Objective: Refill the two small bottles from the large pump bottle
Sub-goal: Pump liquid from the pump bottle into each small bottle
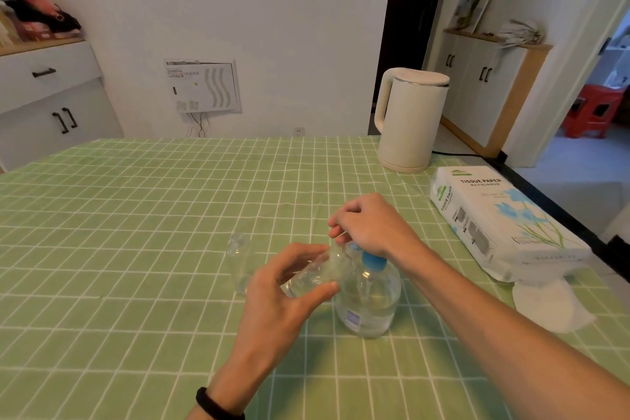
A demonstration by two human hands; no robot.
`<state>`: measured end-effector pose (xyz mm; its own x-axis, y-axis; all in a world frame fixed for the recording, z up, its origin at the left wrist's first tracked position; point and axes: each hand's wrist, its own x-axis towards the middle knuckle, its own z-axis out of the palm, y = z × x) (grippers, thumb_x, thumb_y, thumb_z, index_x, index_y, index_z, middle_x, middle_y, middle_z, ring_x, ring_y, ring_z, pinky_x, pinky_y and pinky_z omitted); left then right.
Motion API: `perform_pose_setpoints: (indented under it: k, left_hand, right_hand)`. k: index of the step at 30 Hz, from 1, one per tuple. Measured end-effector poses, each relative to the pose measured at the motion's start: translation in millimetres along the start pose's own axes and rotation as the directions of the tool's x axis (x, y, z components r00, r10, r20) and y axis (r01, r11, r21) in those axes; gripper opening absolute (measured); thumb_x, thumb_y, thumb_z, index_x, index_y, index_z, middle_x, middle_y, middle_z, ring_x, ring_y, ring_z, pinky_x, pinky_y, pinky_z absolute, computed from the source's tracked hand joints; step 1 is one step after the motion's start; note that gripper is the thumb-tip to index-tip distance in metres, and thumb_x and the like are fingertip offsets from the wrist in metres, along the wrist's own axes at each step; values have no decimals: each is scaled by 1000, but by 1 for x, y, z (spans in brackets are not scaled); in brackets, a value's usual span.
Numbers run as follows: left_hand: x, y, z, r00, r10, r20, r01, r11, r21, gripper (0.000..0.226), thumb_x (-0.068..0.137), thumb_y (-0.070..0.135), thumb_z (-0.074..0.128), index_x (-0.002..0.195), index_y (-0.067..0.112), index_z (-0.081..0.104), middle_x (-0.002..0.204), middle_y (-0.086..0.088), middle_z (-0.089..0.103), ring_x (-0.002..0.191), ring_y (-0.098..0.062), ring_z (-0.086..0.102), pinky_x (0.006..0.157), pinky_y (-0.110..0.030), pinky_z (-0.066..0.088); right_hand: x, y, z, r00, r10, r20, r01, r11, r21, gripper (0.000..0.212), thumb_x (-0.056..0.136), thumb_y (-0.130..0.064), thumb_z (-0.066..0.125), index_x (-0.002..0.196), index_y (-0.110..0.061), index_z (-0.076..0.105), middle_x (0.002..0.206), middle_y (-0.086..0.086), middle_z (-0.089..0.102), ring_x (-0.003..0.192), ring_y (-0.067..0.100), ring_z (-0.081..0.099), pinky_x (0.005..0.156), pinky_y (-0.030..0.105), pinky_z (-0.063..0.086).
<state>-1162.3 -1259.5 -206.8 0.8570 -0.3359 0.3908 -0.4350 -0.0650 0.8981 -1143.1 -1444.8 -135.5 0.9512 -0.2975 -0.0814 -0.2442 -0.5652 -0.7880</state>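
The large clear pump bottle [370, 300] with a blue pump collar stands on the green checked tablecloth, holding clear liquid. My right hand [370, 227] rests on top of its pump head, fingers curled over it. My left hand [283, 293] grips one small clear bottle [315, 274], tilted with its mouth up against the pump's nozzle. The second small clear bottle [240, 262] stands upright just left of my left hand, untouched. The nozzle itself is hidden under my right hand.
A cream electric kettle [410, 119] stands at the far right of the table [136, 215], its cord trailing off the edge. A tissue paper pack [501, 218] lies to the right, with a loose white tissue [552, 303] in front of it.
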Motion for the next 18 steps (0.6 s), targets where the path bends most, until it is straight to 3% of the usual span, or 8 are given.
perform_pose_setpoints:
  k: [6, 13, 18]
  left_hand:
    - [-1, 1, 1, 1000, -8, 1, 8, 1000, 13, 44, 76, 16, 92, 113, 33, 75, 109, 16, 80, 110, -5, 74, 100, -18, 53]
    - [0, 6, 0, 1000, -3, 8, 3, 1000, -1, 45, 76, 19, 92, 116, 33, 74, 111, 16, 79, 111, -5, 74, 99, -17, 54]
    - [1, 6, 1, 1000, 7, 4, -7, 1000, -2, 45, 78, 19, 92, 115, 37, 74, 111, 17, 79, 111, -5, 73, 99, -15, 52]
  right_hand:
    - [-4, -2, -1, 1000, 20, -11, -19, 1000, 14, 25, 97, -18, 60, 81, -19, 79, 80, -5, 80, 83, 17, 78, 92, 43, 62]
    - [-6, -13, -8, 1000, -16, 11, 17, 994, -112, 26, 93, -23, 60, 90, -6, 80, 88, 7, 81, 90, 29, 78, 91, 52, 62]
    - [-3, -8, -7, 1000, -11, -14, 11, 999, -31, 25, 95, -20, 60, 83, -12, 80, 81, -1, 80, 83, 22, 79, 91, 47, 62]
